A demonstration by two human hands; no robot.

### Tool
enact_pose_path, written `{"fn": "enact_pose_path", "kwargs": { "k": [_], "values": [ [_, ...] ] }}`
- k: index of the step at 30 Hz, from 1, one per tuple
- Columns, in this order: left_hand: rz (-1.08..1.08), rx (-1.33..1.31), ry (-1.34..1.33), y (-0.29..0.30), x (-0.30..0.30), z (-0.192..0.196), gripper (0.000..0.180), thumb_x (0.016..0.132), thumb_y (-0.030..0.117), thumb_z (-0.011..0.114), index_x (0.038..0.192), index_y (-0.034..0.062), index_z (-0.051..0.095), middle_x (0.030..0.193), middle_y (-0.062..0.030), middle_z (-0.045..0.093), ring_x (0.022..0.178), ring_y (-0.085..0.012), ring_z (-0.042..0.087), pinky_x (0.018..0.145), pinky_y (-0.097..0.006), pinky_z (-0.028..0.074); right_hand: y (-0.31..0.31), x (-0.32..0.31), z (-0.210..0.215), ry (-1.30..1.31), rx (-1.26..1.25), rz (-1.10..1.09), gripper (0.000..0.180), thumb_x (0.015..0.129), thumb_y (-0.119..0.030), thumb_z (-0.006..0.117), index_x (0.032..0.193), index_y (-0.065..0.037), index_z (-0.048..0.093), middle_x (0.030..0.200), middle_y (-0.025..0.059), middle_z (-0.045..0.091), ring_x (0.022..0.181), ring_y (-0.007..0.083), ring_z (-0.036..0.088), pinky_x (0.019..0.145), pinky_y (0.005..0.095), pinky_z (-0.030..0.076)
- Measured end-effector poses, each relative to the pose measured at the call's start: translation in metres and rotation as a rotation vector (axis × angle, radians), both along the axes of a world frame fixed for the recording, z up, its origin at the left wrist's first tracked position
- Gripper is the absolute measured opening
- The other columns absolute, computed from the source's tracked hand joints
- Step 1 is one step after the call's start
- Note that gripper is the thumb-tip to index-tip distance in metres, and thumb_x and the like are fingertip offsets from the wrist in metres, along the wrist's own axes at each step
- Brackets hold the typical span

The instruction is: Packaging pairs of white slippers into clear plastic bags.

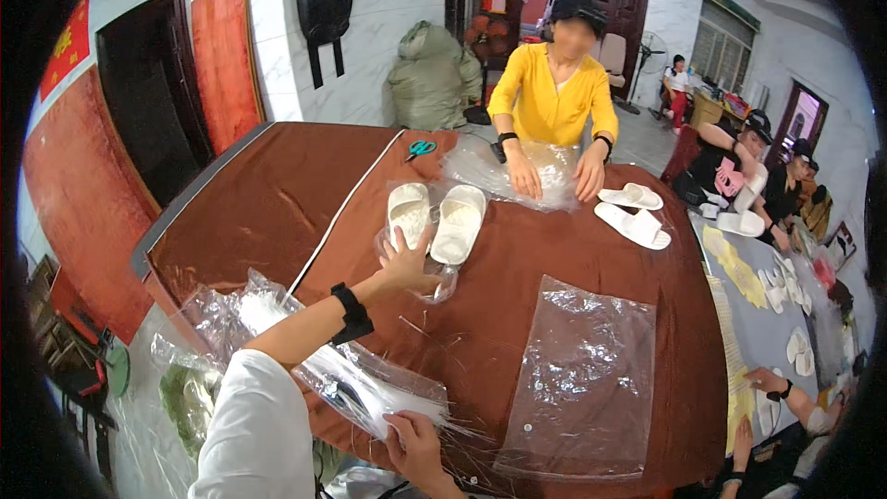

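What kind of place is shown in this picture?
Probably a small workshop for packing slippers by hand. Several people sit around a brown table with white slippers, clear plastic bags, and a second pair of slippers.

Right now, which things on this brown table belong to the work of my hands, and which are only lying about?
In the work:
left hand on the bagged white slippers
right hand on the bundle of thin clear strips

Lying about:
flat clear bag
green scissors
loose white slippers near the person opposite
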State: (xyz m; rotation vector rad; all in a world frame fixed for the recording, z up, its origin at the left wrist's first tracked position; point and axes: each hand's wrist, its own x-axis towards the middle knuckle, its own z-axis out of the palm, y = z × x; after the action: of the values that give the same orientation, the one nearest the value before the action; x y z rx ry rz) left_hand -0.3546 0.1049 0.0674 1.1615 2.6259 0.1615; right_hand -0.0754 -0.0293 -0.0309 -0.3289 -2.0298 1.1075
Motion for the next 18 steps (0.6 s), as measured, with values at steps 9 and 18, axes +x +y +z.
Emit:
{"fn": "enact_pose_path", "kwargs": {
  "k": [9,18],
  "values": [
    [-0.056,0.337,-0.318,0.027,-0.036,-0.075,0.144,0.058,0.058,0.085,0.152,-0.0027,-0.005,0.136,-0.0485,0.032,0.130,-0.0532,0.041,0.104,-0.054,0.040,0.001,0.000,0.006,-0.034,0.042,0.051,0.025,0.080,0.000,0.068,0.104,-0.008,0.068,0.100,0.0134,0.062,0.092,0.0323,0.061,0.077,0.0388,0.051],
    [-0.555,0.645,-0.631,0.039,0.029,-0.043,0.074,0.090,0.023,0.070,0.153,0.0102,0.033,0.119,-0.0141,0.064,0.104,-0.0192,0.061,0.090,-0.035,0.052,0.000,0.000,0.001,-0.052,0.079,0.022,0.022,0.081,0.000,0.066,0.102,-0.007,0.068,0.100,0.0142,0.061,0.094,0.0337,0.060,0.080,0.0415,0.050]
  ]
}}
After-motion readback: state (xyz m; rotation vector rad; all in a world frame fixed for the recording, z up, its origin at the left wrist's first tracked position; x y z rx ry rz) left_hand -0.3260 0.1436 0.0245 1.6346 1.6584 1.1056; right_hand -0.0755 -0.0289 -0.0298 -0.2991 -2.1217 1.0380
